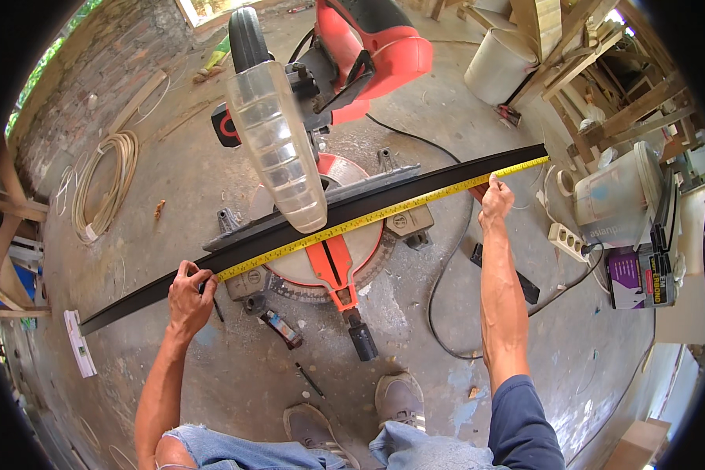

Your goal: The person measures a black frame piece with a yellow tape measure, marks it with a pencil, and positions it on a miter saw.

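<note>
A long black strip [415, 189] lies slantwise across the round base of a red and black miter saw [329, 283], along its grey fence. A yellow measuring tape [427, 200] is stretched along the strip's near edge. My left hand [190, 298] is closed at the tape's left end, fingers against the strip; a thin dark stick [218, 310] shows beside it. My right hand [495, 205] pinches the tape near its right end, where the tape runs on past the fingers. The saw's clear ribbed plastic tube [280, 145] hangs over the strip's middle.
A white piece [80, 345] lies under the strip's left tip. Coiled hose [106, 188] rests on the concrete floor at left. A black cable [432, 309] loops near my right arm. At right stand a power strip [568, 241], a bucket [615, 196] and a purple box [638, 278].
</note>
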`<state>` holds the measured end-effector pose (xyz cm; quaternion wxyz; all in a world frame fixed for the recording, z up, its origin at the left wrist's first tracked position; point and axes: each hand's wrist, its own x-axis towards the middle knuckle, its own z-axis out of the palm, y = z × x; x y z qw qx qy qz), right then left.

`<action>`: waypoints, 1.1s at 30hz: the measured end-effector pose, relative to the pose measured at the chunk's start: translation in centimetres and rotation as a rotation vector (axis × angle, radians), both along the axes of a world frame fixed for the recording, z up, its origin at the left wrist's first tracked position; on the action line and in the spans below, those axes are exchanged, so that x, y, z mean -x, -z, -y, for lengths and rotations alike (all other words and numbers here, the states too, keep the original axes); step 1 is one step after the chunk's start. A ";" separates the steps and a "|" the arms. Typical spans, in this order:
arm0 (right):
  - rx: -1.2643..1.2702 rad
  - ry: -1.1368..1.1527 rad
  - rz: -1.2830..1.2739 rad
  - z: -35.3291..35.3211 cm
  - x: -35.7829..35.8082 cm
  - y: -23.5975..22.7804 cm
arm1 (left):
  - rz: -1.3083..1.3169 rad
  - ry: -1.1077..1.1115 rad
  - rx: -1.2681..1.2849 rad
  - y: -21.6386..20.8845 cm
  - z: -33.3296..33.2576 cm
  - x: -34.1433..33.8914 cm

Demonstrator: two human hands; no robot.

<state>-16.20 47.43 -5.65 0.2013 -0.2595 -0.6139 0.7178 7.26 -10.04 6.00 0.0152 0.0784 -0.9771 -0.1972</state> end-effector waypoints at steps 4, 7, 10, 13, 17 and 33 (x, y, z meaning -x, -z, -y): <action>-0.026 0.013 0.028 0.3 -0.1 -0.5 | 0.028 0.000 0.054 -0.1 0.2 0.5; -0.028 0.008 0.034 0.6 -0.2 -0.8 | 0.083 -0.018 0.068 -0.6 0.1 0.9; -0.017 0.004 0.032 0.5 -0.1 -0.9 | 0.102 -0.009 0.065 -0.6 0.3 1.1; -0.033 0.005 0.031 0.5 -0.1 -0.8 | 0.123 -0.014 0.063 -0.6 0.5 1.2; -0.025 0.019 0.025 0.4 0.0 -0.6 | 0.135 -0.008 0.083 -0.6 0.5 1.3; -0.037 0.019 0.022 0.5 0.0 -0.6 | 0.127 -0.024 0.054 -0.7 0.4 1.3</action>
